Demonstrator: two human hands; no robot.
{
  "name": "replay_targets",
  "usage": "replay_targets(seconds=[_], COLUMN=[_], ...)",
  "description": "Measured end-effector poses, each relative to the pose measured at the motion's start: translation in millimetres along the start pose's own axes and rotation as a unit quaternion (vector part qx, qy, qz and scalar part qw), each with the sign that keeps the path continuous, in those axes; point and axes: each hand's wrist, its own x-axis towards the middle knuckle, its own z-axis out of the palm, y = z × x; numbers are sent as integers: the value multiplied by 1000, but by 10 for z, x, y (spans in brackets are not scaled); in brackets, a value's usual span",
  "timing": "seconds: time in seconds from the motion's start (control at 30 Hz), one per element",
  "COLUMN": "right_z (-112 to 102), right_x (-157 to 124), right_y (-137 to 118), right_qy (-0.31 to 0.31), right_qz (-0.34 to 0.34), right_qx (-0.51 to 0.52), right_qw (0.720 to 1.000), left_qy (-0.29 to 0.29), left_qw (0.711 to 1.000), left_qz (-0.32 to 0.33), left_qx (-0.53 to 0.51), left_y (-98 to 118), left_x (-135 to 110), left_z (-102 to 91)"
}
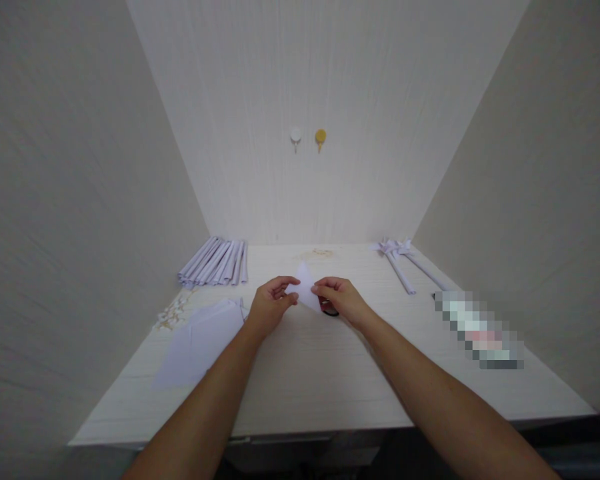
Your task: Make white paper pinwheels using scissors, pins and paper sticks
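Note:
A small pointed piece of white paper (305, 281) is held up between my two hands, over the middle of the table. My left hand (273, 305) has its thumb and fingertips at the paper's left edge. On the opposite edge, my right hand (343, 300) pinches the paper between thumb and forefinger. Under the right fingers a black curved loop (331, 312) shows; the rest of it is hidden by the hand. White paper sheets (195, 347) lie flat to the left, partly behind my left forearm.
Several rolled paper tubes (217, 261) are bunched at the back left, with small whitish pieces (171, 315) below them. Paper pinwheel-like shapes on tubes (400, 270) lie at the back right, near a blurred-out object (477, 330). Walls enclose the white table (320, 393); two hooks (321, 137) hang behind.

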Motion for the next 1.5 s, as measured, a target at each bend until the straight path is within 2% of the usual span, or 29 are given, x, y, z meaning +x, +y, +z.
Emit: replay_targets(seconds=[0.7, 1.0, 1.3, 1.5], right_z=[-1, -4, -1, 15], right_x=[-39, -41, -52, -59], right_y=[-47, -45, -83, -59], right_qy=[-4, -18, -26, -30], right_qz=[3, 19, 49, 50], right_qx=[18, 44, 55, 22], right_qw=[1000, 999, 997, 998], left_qy=[-4, 32, 103, 98], left_qw=[1000, 999, 994, 995], left_qz=[1, 6, 39, 33], left_qx=[-30, -21, 17, 8], left_y=[-50, 12, -10, -23], left_x=[4, -5, 4, 13], left_z=[-29, -23, -1, 8])
